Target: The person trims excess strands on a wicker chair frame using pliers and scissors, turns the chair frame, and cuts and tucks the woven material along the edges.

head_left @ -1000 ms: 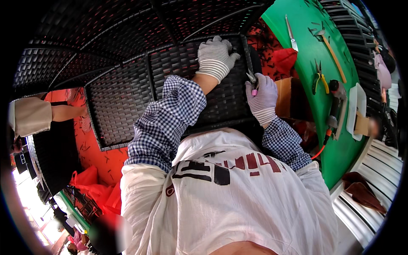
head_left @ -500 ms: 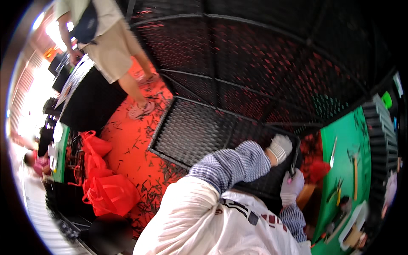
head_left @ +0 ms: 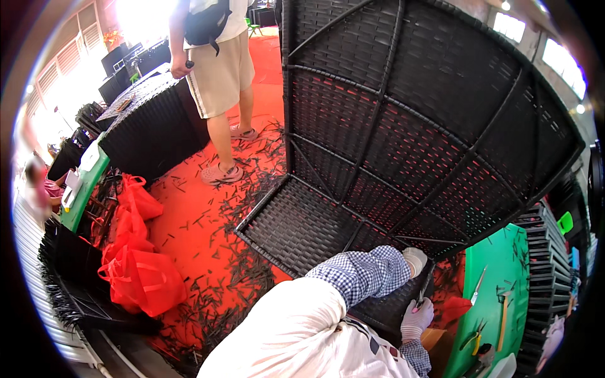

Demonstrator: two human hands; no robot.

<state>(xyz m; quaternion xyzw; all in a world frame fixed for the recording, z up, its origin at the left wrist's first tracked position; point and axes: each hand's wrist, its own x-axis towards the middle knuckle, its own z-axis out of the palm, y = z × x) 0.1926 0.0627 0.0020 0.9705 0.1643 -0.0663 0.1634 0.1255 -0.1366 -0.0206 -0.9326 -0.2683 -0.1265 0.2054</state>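
A black woven wicker frame (head_left: pixel 302 214) stands before me, with a low flat section and a tall upright panel (head_left: pixel 353 120) braced by bars. My left hand (head_left: pixel 414 262), in a pale knitted glove below a checked sleeve, is at the right end of the low section, near the upright panel's foot. Its fingers point away and are mostly hidden. Just nearer to me, my right hand (head_left: pixel 417 316), also gloved, is closed around a slim metal hand tool (head_left: pixel 423 293) whose tip points up at the frame's end edge. The tool's exact kind is too small to tell.
On the right, a green table (head_left: pixel 498 271) carries a hammer (head_left: pixel 503 318), pliers (head_left: pixel 476 337) and a knife-like blade (head_left: pixel 479 285). Red bags (head_left: pixel 145 277) slump at left. Black scraps litter the red floor (head_left: pixel 189 239). A person (head_left: pixel 220 69) stands beyond the frame.
My view has swung, so the upright panel shows more fully and the person appears farther right. Both hands remain at the frame's right end, the right one still holding the tool.
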